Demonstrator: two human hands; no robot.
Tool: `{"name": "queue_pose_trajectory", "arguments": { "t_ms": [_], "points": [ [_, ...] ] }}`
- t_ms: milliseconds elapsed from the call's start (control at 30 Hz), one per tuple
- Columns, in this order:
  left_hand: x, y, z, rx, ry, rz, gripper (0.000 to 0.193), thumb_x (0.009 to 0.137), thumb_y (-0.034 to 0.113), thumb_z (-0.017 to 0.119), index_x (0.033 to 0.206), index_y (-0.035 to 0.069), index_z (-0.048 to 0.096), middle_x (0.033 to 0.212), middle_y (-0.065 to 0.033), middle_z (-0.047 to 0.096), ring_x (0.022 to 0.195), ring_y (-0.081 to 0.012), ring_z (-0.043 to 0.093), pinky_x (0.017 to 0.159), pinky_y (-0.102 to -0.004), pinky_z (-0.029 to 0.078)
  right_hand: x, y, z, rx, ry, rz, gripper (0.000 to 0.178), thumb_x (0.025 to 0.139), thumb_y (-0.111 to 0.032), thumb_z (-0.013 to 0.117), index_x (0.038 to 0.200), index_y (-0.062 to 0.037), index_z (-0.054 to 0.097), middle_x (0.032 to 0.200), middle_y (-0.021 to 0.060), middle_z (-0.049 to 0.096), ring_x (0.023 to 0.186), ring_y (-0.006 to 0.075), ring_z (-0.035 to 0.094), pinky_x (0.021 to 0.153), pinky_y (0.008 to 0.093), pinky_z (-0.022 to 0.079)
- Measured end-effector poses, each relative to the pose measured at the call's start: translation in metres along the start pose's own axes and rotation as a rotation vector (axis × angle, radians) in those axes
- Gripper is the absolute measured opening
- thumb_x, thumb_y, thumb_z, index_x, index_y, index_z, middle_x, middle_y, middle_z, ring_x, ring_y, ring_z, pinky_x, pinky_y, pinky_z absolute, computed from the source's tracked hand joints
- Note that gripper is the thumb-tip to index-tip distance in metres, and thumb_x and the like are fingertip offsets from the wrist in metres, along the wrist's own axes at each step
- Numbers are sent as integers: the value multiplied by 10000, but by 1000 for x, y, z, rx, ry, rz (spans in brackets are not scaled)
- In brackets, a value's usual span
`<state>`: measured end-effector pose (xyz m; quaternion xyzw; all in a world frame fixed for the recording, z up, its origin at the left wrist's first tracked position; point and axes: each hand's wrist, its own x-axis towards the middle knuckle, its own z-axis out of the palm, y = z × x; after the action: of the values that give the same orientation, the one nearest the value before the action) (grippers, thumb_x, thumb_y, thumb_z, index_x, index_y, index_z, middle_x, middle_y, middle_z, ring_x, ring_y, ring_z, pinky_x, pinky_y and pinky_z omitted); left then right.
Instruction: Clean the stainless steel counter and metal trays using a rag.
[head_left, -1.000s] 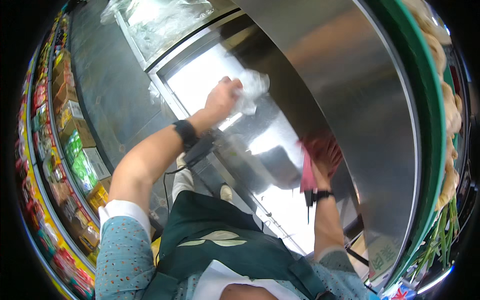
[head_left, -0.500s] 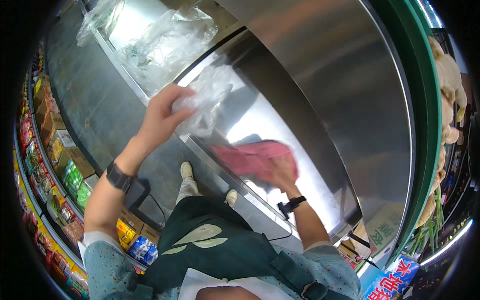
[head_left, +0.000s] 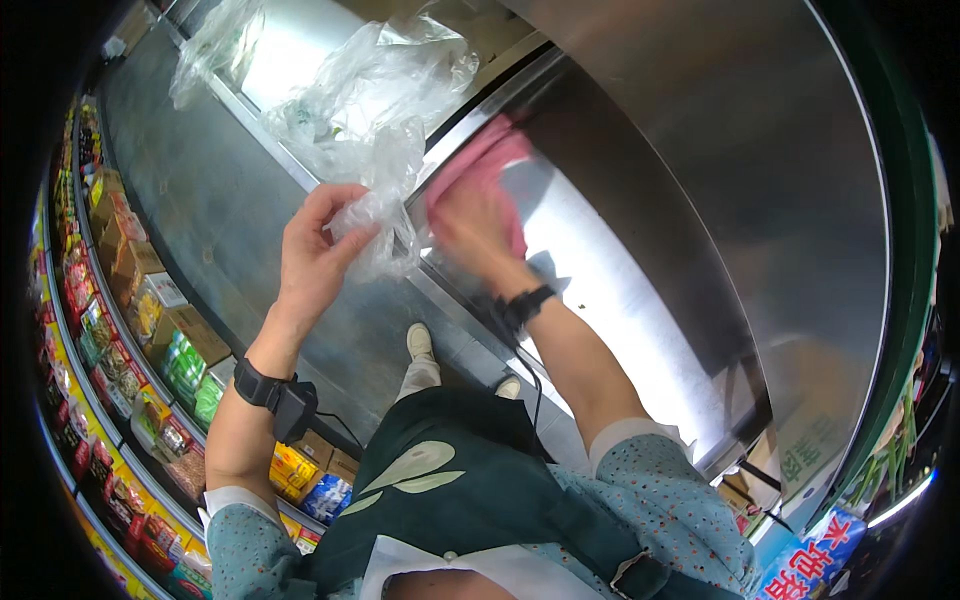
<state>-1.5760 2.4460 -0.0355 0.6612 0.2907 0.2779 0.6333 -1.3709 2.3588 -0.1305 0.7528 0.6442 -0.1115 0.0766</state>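
Note:
A crumpled clear plastic bag (head_left: pixel 392 165) is pinched between the thumb and fingers of my left hand (head_left: pixel 318 240), held beside the counter's near edge. My right hand (head_left: pixel 470 225), blurred by motion, presses a pink cloth (head_left: pixel 490 160) onto the shiny metal counter surface (head_left: pixel 610 300), near its far-left end by the divider. The cloth covers most of that hand's fingers. A small dark speck (head_left: pixel 581 306) lies on the metal to the right of the cloth.
More clear plastic bags (head_left: pixel 385 75) lie on the adjoining counter section beyond. A steel panel (head_left: pixel 740 120) rises along the right. Shelves of packaged goods (head_left: pixel 130 370) and cardboard boxes (head_left: pixel 190 335) line the left, across the grey floor (head_left: pixel 190 160).
My right hand has swept the pink cloth up and to the left along the metal surface, toward the divider. My left hand still holds the plastic bag, slightly lower.

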Motion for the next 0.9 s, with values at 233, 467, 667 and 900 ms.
{"name": "queue_pose_trajectory", "arguments": {
  "t_ms": [233,467,667,900],
  "points": [
    [5,14,6,25,-64,56,329,789,-57,657,1103,-4,576,1035,-29,594,991,-116,549,851,-244,433,-179,64,59,329,41,-69,541,889,-319,534,1378,-104,443,1471,137,347,1379,354,260,1137,481,182],
    [-20,-8,5,3,-57,-83,310,776,-64,655,1070,-4,581,1025,-25,593,973,-113,555,839,-244,433,-278,198,90,156,41,950,672,871,-469,542,1392,-68,401,1440,198,356,1350,334,296,1116,429,174],
    [-15,-7,37,-31,-104,-75,303,785,-68,648,1071,-2,575,1031,-30,586,968,-118,554,844,-250,434,-112,108,22,184,457,192,446,852,-297,530,1251,-100,565,1244,119,589,1181,296,530,981,411,414],
    [-15,4,22,63,-218,68,296,791,-66,650,1072,-4,577,1059,-34,586,980,-127,552,852,-250,434,-264,114,89,188,-81,264,529,927,-419,482,1371,-133,456,1452,126,386,1369,310,308,1143,454,175]
  ]
}}
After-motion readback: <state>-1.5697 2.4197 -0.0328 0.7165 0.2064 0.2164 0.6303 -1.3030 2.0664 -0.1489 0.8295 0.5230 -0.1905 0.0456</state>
